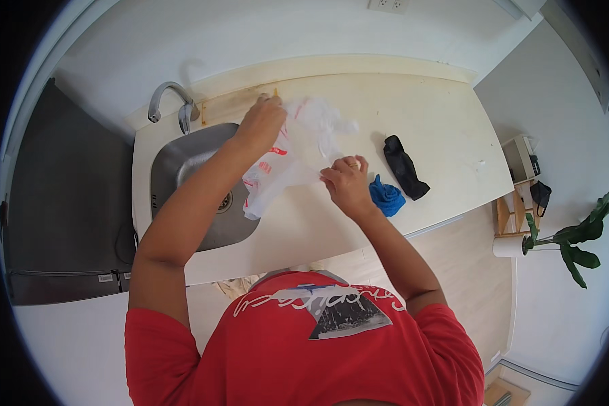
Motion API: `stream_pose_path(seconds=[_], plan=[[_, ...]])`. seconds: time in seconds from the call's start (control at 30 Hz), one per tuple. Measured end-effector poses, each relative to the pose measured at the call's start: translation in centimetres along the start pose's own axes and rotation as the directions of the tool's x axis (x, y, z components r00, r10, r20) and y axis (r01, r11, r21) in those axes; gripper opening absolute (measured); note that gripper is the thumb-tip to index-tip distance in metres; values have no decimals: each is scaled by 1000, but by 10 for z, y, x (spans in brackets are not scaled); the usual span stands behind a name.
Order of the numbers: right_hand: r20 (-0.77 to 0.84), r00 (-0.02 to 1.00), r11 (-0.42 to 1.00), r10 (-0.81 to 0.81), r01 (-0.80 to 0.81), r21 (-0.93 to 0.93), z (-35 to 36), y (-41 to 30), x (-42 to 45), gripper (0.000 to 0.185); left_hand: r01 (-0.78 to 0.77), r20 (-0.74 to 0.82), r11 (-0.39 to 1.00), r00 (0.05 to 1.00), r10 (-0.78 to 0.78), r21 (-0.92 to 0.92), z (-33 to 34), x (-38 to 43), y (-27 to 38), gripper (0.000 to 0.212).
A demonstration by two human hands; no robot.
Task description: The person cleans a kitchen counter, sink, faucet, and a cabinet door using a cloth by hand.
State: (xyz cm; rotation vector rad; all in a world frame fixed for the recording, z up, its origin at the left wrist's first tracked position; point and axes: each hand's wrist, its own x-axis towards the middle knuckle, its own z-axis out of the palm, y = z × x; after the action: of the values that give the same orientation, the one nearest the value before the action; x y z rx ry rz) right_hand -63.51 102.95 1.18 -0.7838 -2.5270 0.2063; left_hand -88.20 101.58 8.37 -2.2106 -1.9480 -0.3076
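Observation:
A thin white plastic bag (289,175) with red printing is stretched between my two hands over the counter. Its left part hangs over the right edge of the sink, and more crumpled white plastic (317,114) lies behind it. My left hand (262,122) grips the bag near the back of the sink; a small yellow thing (276,92) shows at its fingertips, and whether it is held is unclear. Lower and to the right, my right hand (349,183) pinches the bag's edge. Close beside that hand lies a crumpled blue cloth (386,197).
A black elongated fabric bundle (405,167) lies on the cream countertop (436,137), right of the blue cloth. The steel sink (175,177) has a chrome faucet (172,91) at its back left. A dark refrigerator (71,203) stands left; a potted plant (510,247) is far right.

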Motion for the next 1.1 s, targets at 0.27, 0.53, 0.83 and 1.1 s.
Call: stream_pose_path(seconds=[0.27,0.53,0.83,1.1], plan=[[55,988,989,-145,145,14,-25,-14,13,6,405,134,861,914,-382,-309,22,-28,37,55],[173,985,981,26,8,-192,-36,33,27,11,92,182,942,983,-33,-324,-7,-49,-36,47],[-72,799,686,597,-556,-469,-20,146,-39,26,450,473,631,869,-145,-632,24,10,-10,65],[-564,545,760,620,-238,606,-35,128,38,24,486,477,571,861,-180,-662,34,43,4,69]])
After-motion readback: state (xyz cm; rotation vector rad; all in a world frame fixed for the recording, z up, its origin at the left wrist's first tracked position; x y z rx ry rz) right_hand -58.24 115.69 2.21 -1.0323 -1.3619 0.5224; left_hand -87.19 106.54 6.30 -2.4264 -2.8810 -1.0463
